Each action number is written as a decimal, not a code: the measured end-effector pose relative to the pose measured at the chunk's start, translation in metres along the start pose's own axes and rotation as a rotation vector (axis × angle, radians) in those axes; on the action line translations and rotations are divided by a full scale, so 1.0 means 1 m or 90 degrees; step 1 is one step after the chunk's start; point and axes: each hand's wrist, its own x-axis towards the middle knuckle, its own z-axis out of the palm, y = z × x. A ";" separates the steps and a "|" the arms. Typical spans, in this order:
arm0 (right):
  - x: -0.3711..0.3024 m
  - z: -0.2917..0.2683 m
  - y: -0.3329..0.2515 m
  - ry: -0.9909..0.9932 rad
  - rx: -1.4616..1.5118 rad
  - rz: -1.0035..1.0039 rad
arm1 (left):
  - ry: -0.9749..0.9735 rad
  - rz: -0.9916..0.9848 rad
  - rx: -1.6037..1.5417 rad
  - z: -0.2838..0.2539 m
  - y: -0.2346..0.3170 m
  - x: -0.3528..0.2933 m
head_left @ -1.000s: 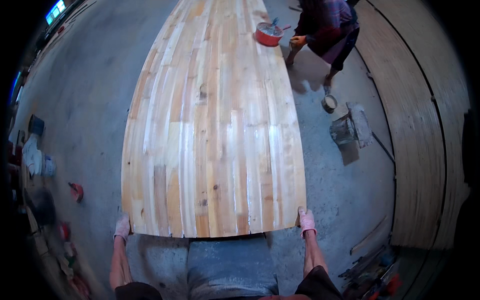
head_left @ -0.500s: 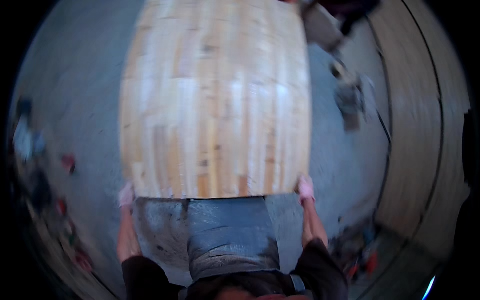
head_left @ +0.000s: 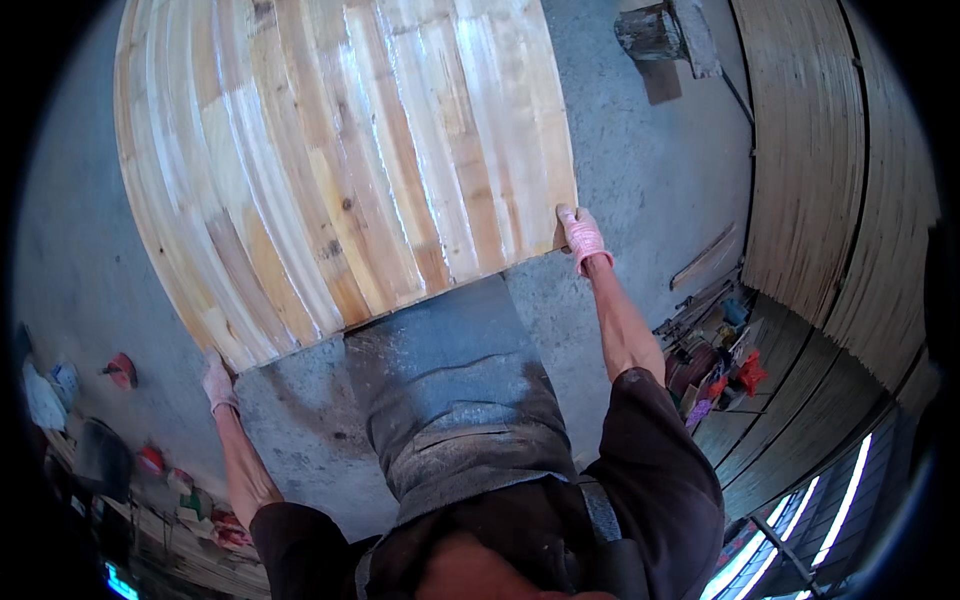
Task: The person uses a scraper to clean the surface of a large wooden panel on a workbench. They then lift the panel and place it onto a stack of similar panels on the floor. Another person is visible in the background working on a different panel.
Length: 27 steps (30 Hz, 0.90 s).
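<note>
A large panel of joined pale and brown wood strips (head_left: pixel 330 180) spreads out in front of me, with whitish streaks along several seams. Its near edge slants, lower at the left and higher at the right. My left hand (head_left: pixel 218 383), in a pink-white glove, grips the near left corner. At the near right corner my right hand (head_left: pixel 582 238), gloved in pink, is closed on the panel's edge. The fingers of both hands are partly hidden by the wood. Below the near edge hangs my grey, dusty apron (head_left: pixel 470 400).
Stacked boards (head_left: pixel 800 150) stand along the right. A dark cylindrical object (head_left: pixel 650 32) rests on the concrete floor (head_left: pixel 640 160) at the upper right. Tools and clutter (head_left: pixel 715 370) lie at the lower right. At the left are a red object (head_left: pixel 121 370) and a dark bucket-like container (head_left: pixel 100 458).
The panel now sits tilted in view, its near right corner higher and its left corner further left. My right hand has moved up with it. The person at the upper right is out of view.
</note>
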 end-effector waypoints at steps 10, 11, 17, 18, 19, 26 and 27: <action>0.002 -0.002 0.014 0.003 -0.062 -0.072 | 0.057 0.140 0.063 -0.006 -0.010 -0.007; -0.004 -0.002 0.014 -0.001 -0.067 -0.038 | 0.096 0.174 0.116 -0.008 -0.013 -0.004; -0.089 -0.063 -0.006 0.014 -0.352 -0.204 | -0.033 0.140 0.218 0.003 0.010 -0.071; -0.102 -0.072 0.003 0.058 -0.271 -0.236 | -0.046 0.147 0.261 -0.003 0.006 -0.071; -0.109 -0.083 0.015 0.056 -0.226 -0.253 | 0.016 0.149 0.278 -0.007 -0.010 -0.074; -0.026 -0.146 0.105 -0.186 -0.225 -0.309 | -0.124 -0.187 -0.066 0.099 -0.046 -0.264; -0.006 -0.176 0.115 -0.176 -0.205 -0.321 | -0.164 -0.165 -0.070 0.138 -0.048 -0.303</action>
